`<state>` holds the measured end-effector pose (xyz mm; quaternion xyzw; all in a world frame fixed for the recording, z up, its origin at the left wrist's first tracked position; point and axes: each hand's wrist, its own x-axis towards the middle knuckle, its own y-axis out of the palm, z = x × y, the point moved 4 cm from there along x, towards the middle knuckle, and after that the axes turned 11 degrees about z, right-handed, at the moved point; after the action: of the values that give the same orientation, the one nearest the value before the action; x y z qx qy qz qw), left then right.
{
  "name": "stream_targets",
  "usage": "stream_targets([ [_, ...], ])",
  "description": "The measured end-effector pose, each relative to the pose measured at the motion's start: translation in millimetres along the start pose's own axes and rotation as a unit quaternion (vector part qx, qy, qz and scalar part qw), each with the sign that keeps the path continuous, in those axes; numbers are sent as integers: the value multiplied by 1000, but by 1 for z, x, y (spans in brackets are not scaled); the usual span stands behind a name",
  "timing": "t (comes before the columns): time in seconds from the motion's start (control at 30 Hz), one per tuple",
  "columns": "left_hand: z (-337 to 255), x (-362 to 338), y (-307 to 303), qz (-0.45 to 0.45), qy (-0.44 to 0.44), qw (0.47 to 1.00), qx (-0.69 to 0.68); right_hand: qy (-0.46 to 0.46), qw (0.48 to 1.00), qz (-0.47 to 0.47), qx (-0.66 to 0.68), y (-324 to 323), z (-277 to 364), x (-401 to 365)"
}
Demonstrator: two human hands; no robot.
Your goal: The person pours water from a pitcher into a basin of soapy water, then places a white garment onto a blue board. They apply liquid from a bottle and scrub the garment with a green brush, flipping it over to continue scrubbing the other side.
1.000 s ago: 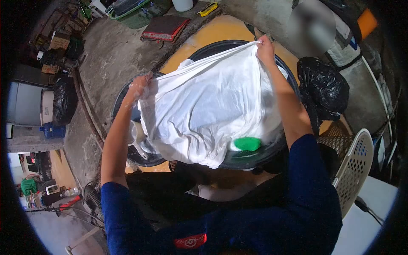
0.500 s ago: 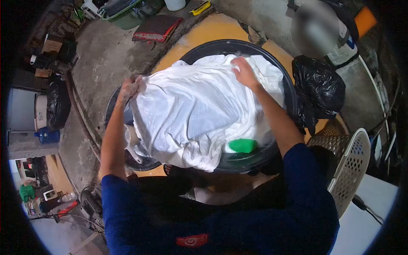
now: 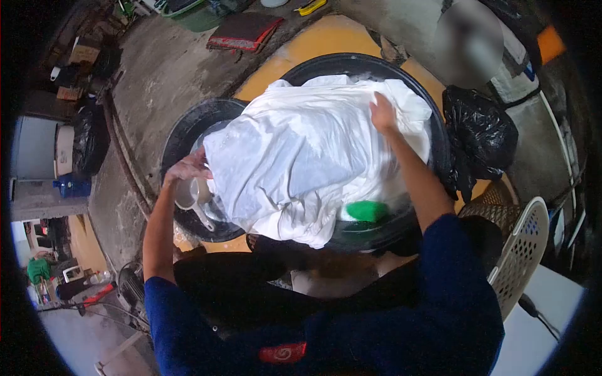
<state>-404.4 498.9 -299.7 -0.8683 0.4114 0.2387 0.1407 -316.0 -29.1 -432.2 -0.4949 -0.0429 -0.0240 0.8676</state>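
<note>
A large wet white cloth (image 3: 295, 150) lies spread and wrinkled over a big black basin (image 3: 439, 135), its left part reaching over a smaller black basin (image 3: 172, 141). My left hand (image 3: 190, 167) is closed on the cloth's left edge, above the smaller basin. Farther right, my right hand (image 3: 384, 114) is closed on the cloth near its upper right part; the fingertips are partly hidden. A bright green block, perhaps a brush or sponge (image 3: 367, 211), rests by the cloth's lower right edge. Below my left hand, a pale dipper (image 3: 202, 212) sits in the smaller basin.
A black plastic bag (image 3: 480, 131) stands against the big basin's right side. Nearer me on the right is a perforated cream basket (image 3: 520, 250). A dark red-edged folded item (image 3: 246, 34) and a green tub (image 3: 194, 19) are at the back. A hose (image 3: 125, 160) runs along the left floor.
My left hand has moved down with the cloth's left edge, uncovering more of the smaller basin and dipper. My right hand has shifted slightly right over the cloth. The view has tilted a little.
</note>
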Motion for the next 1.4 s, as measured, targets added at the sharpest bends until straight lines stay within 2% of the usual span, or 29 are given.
stream_targets([
  [0.03,10,-2,1,-5,-11,1000,10,7,1000,-19,-22,-2,6,-15],
  [0.1,13,-4,6,-19,39,999,-9,18,996,-58,-69,-12,13,-50],
  [0.17,2,-4,12,-10,76,997,-27,-1,999,-35,4,-11,3,-65],
  [0.2,14,-3,5,18,45,999,-20,-9,999,-22,40,-8,-5,-70],
  [0.3,19,1,-5,48,35,998,-8,-108,992,-7,65,-3,-18,-73],
  [0.4,2,0,1,4,88,994,-68,-47,994,65,78,-2,-24,-71],
  [0.5,-1,2,-1,-28,117,990,-70,-33,993,88,77,0,-26,-68],
  [0.6,-11,1,6,3,70,988,-136,-11,988,147,49,-1,-29,-65],
  [0.7,-6,13,-3,-38,55,997,27,11,975,199,-102,-17,-9,-62],
  [0.73,10,20,-16,-66,36,993,96,-10,976,192,-105,-15,-13,-60],
  [0.8,49,35,-56,-164,-42,954,247,-53,976,178,-110,-13,-23,-58],
  [0.87,65,41,-71,-253,-151,885,360,-79,972,189,-115,-18,-27,-58],
  [0.9,36,33,-58,-294,-216,843,394,-92,970,193,-118,-19,-28,-58],
  [1.0,41,18,-48,-332,-193,891,245,-100,972,179,-115,-18,-30,-60],
  [1.1,70,20,-50,-376,-145,815,416,-39,970,211,-114,-14,-25,-56],
  [1.13,78,17,-51,-308,-203,817,444,-17,969,219,-110,-17,-21,-56],
  [1.2,120,1,-77,-372,-157,797,449,27,966,238,-100,-26,-12,-62],
  [1.23,129,-10,-73,-329,-165,724,583,40,969,229,-84,-29,-11,-70],
  [1.27,137,-22,-68,-297,-162,624,704,52,972,219,-67,-32,-9,-77],
  [1.3,139,-39,-57,-293,-117,796,517,62,975,207,-50,-35,-8,-82],
  [1.33,139,-57,-42,-270,-63,914,297,59,982,171,-52,-32,-11,-88],
  [1.37,135,-71,-25,-227,-2,972,60,56,988,133,-53,-22,-19,-95],
  [1.4,118,-73,10,-195,-27,978,68,57,993,93,-55,-20,-25,-104],
])
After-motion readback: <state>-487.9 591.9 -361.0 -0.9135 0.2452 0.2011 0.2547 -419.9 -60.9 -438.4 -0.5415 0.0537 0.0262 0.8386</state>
